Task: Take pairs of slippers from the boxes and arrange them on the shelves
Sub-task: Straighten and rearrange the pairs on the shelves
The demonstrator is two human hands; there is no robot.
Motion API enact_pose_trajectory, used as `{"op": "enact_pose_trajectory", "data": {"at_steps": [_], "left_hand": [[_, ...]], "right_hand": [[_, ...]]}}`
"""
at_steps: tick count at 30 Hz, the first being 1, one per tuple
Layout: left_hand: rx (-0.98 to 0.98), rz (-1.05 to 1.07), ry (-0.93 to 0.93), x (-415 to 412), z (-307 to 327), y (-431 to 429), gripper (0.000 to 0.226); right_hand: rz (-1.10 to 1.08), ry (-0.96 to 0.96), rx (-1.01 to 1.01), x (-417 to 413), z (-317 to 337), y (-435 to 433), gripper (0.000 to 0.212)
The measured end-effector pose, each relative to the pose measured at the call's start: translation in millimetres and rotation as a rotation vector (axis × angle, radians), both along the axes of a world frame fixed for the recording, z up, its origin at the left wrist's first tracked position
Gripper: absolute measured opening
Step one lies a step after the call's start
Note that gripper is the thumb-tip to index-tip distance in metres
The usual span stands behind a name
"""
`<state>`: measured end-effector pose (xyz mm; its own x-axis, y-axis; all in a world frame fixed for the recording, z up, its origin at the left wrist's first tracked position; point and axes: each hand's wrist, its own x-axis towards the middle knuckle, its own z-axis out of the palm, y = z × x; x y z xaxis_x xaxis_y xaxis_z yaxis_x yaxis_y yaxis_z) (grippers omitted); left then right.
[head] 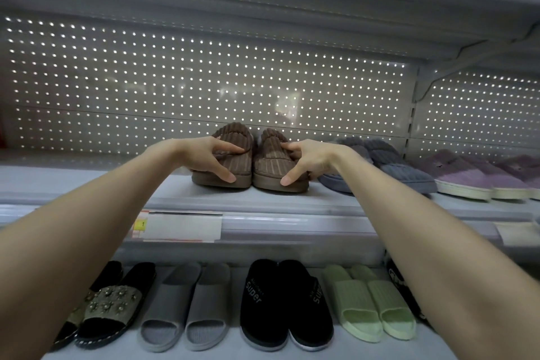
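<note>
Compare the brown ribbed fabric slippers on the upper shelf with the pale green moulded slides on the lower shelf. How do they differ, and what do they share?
The brown ribbed fabric slippers are closed-toed and plush; the pale green moulded slides are open-toed and rubbery. The brown slippers are gripped by the left hand and right hand; the green slides lie untouched. Both are pairs set side by side, with ribbed uppers.

Ribbed plush brown slippers (249, 158); perforated matt metal back panel (175, 82).
</note>
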<state>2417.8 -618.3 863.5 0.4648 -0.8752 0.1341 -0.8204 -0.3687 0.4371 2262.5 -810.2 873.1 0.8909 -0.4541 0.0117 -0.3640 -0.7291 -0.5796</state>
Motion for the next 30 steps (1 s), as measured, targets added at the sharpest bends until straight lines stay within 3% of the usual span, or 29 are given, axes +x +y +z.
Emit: {"op": "enact_pose_trajectory", "data": {"at_steps": [12,30], "left_hand": [[-0.037,-0.035,0.042,-5.0,0.2,-2.0,0.072],[-0.054,-0.06,0.059,0.4,-5.3,0.3,0.071]], "right_hand": [[-0.024,0.027,0.067,-0.6,2.5,-3.8,0.102],[-0.031,0.058,-0.031,-5.0,0.7,2.0,0.102]]}}
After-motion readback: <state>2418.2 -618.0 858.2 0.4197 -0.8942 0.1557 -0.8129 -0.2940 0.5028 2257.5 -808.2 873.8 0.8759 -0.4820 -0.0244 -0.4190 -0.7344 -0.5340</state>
